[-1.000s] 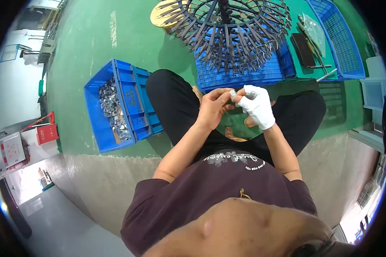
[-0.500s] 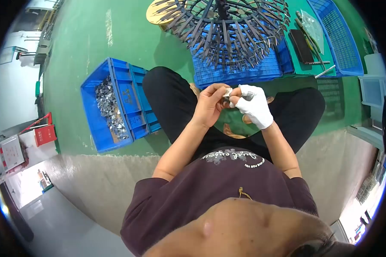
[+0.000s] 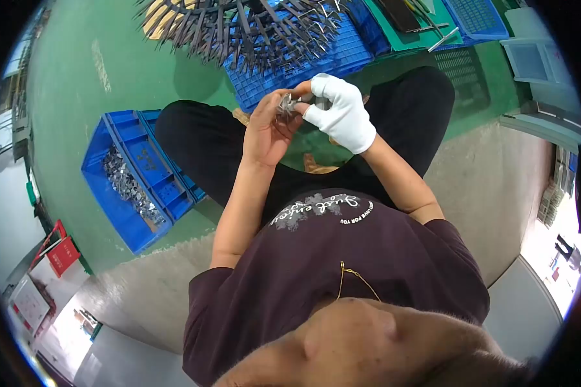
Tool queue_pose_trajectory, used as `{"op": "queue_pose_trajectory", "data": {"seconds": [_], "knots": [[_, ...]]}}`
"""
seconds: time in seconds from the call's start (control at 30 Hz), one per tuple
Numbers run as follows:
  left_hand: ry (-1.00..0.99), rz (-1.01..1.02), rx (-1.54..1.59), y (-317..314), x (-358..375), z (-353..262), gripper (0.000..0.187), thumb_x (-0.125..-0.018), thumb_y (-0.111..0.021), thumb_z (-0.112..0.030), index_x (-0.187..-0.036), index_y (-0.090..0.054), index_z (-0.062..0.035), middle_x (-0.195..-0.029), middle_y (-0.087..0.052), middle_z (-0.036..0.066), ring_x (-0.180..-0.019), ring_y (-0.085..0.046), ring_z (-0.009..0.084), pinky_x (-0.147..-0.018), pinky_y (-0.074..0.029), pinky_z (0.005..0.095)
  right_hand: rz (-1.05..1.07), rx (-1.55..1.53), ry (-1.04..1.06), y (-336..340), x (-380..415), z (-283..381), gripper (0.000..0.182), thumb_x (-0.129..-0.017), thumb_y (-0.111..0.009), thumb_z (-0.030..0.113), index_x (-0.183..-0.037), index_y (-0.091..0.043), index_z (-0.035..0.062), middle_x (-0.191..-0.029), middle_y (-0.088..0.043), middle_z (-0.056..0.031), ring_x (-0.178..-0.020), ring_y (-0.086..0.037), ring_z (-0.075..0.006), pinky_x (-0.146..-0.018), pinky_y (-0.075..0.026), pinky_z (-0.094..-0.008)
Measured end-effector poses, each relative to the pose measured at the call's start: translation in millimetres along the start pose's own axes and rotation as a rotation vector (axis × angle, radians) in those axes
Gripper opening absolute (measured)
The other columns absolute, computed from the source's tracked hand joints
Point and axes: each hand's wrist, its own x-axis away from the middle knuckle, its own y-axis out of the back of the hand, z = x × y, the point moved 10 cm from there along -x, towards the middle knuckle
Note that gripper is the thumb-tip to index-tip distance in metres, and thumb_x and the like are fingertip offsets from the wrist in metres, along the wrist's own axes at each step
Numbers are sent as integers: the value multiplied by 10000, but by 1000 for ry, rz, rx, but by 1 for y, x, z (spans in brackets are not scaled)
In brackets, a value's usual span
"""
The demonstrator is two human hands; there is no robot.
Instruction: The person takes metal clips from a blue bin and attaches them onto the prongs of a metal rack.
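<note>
Blue crate (image 3: 345,48), dark rack (image 3: 252,32) beyond metal pieces (image 3: 286,106) in gloved right hand (image 3: 343,116)

**Green floor, grey surround and bright openings at both sides**

We see a glossy green floor (image 3: 77,168) spreading from nine o'clock up to twelve, with a worn white mark (image 3: 101,66) at ten. Its rough edge meets a mottled grey surface (image 3: 135,284) that curves from eight o'clock to three. At eleven o'clock we make out a round yellow top (image 3: 161,18), partly covered. Pale plastic bins (image 3: 532,61) stand at two. Around nine o'clock we find a white wall (image 3: 10,200); a red box (image 3: 63,256) sits slightly lower. Strong white light fills openings at eight (image 3: 77,319) and just past three (image 3: 552,258).
</note>
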Motion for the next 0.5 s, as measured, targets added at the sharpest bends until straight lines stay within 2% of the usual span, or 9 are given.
{"op": "queue_pose_trajectory", "data": {"seconds": [0.13, 0.23, 0.33, 0.43, 0.47, 0.5], "knots": [[19, 9, -60, 0, 0, 1, 220, -986, -548, -202, -1114, -628, -41, -1038, -665, 73, -919, -669, 169, -752, -594, 311, -4, 24, -15, 2, 1, -3, 205, -773, -744, 96, -969, -708, 50, -795, -634, -47, -622, -550, -134, -608, -469, -265], [19, -24, -111, -1, -1, 0, 221, -987, -542, -200, -1106, -634, -38, -1053, -663, 81, -914, -667, 164, -749, -592, 306, -105, 41, 121, 10, 1, 17, 198, -773, -740, 88, -966, -706, 58, -784, -634, -51, -660, -589, -164, -625, -482, -274], [24, -79, -69, 4, 3, 5, 203, -986, -530, -183, -1076, -642, -41, -1039, -670, 80, -910, -664, 159, -721, -586, 300, -45, 26, 158, 4, -1, 23, 213, -766, -716, 13, -979, -704, 24, -763, -567, -28, -595, -462, -90, -568, -410, -238], [80, 28, -193, 7, -4, 10, 190, -986, -516, -168, -1057, -642, -45, -989, -682, 64, -895, -665, 160, -698, -579, 315, 17, 107, 232, -2, -2, 18, 201, -758, -713, 22, -959, -700, 32, -764, -570, -45, -605, -488, -122, -576, -423, -256], [81, -56, -231, 12, -4, 10, 165, -979, -528, -160, -1037, -645, -59, -941, -687, 38, -844, -666, 155, -674, -566, 317, 49, 142, 138, -1, -3, 17, 166, -763, -676, 83, -928, -698, 77, -796, -604, -89, -682, -593, -244, -644, -498, -329], [67, -116, -301, 12, -1, 6, 159, -975, -544, -166, -1039, -649, -65, -925, -687, 28, -817, -663, 150, -664, -558, 310, 25, 144, 160, 1, -3, 19, 161, -765, -670, 69, -924, -696, 72, -785, -596, -84, -665, -584, -227, -634, -491, -320]]}}
